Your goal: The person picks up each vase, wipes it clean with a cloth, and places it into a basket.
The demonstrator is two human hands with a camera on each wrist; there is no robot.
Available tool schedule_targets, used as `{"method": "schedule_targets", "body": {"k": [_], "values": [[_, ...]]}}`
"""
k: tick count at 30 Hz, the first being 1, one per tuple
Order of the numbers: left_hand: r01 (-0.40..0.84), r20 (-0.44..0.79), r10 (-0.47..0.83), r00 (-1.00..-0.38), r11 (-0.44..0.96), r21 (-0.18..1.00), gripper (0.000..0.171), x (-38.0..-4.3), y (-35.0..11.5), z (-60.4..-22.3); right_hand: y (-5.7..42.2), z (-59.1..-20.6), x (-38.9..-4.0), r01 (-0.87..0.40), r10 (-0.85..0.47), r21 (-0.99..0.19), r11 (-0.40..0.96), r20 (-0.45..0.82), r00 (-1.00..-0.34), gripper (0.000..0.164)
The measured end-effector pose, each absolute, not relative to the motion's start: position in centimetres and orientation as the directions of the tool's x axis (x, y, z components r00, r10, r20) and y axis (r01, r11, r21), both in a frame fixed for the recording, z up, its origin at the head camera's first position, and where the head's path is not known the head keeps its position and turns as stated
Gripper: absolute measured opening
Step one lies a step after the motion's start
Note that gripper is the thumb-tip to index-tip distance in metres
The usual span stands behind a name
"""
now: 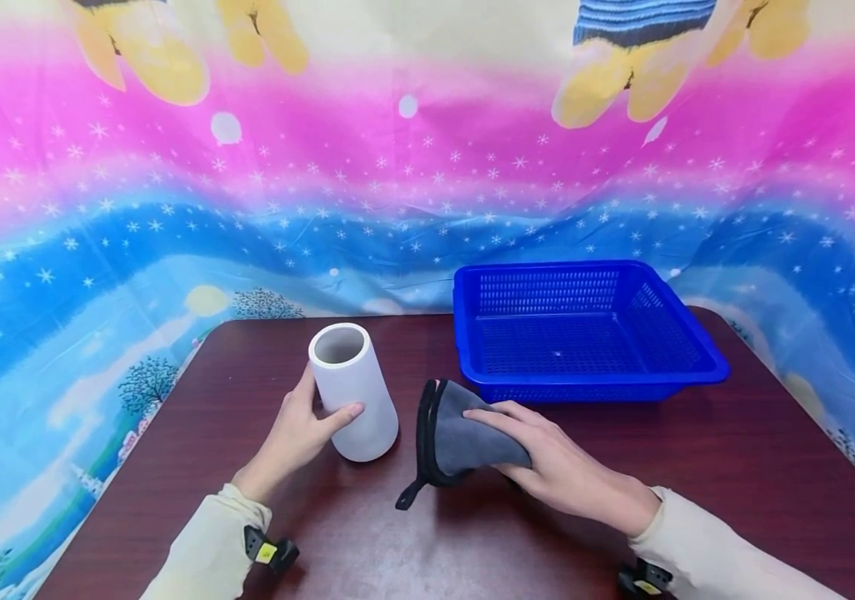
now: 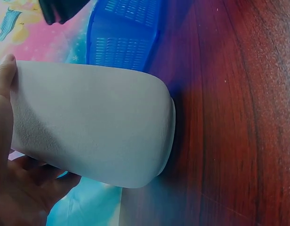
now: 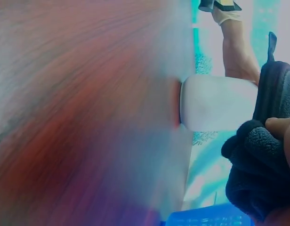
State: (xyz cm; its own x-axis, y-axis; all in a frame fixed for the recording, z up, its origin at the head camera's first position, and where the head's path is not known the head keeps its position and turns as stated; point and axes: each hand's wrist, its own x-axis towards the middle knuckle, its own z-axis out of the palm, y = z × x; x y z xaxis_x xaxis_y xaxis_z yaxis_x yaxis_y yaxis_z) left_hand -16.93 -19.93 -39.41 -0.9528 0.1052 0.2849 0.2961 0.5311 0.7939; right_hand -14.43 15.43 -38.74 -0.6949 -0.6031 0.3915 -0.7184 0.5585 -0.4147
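A white tapered vase [image 1: 358, 400] with an open top stands upright, leaning slightly, at the left middle of the table. My left hand [image 1: 300, 425] grips its side, with the thumb across the front and the other fingers behind it. In the left wrist view, the matte body of the vase [image 2: 93, 122] fills the middle, its base close over the wood. To the right, my right hand [image 1: 555, 454] holds a folded grey cloth [image 1: 468, 433] with black edging and a hanging loop. The cloth [image 3: 265, 155] looks bunched in the right wrist view, apart from the vase.
A blue plastic basket [image 1: 592, 383] with perforated walls sits at the back right of the dark wooden table [image 1: 247, 367]. Behind the table hangs a colourful printed backdrop [image 1: 367, 183]. Both sleeves carry small black wrist devices.
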Motion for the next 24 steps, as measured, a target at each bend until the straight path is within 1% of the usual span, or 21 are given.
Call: {"method": "schedule_targets", "body": {"k": [4,8,12,18,24], "values": [[0.297,0.287,0.103,-0.952,0.531,0.793,0.082,-16.9,-19.9,-39.4,14.7,-38.6,-14.6,-0.734,-0.598,-0.437,0.520,0.427,-0.678,0.062],[0.300,0.291,0.103,-0.951,0.532,0.792,0.082,-16.9,-19.9,-39.5,14.0,-38.4,-14.8,-0.743,-0.591,-0.453,0.492,0.453,-0.667,0.064],[0.303,0.293,0.105,-0.950,0.540,0.786,0.082,-16.9,-19.9,-39.5,13.4,-38.3,-14.9,-0.734,-0.581,-0.477,0.483,0.453,-0.676,0.067],[0.305,0.296,0.107,-0.949,0.542,0.783,0.080,-17.0,-19.9,-39.7,12.5,-38.0,-14.9,-0.711,-0.547,-0.527,0.466,0.460,-0.699,0.066],[0.316,0.309,0.107,-0.945,0.547,0.776,0.078,-17.0,-19.9,-39.8,11.5,-37.8,-15.3,-0.732,-0.531,-0.531,0.428,0.507,-0.679,0.066]]}}
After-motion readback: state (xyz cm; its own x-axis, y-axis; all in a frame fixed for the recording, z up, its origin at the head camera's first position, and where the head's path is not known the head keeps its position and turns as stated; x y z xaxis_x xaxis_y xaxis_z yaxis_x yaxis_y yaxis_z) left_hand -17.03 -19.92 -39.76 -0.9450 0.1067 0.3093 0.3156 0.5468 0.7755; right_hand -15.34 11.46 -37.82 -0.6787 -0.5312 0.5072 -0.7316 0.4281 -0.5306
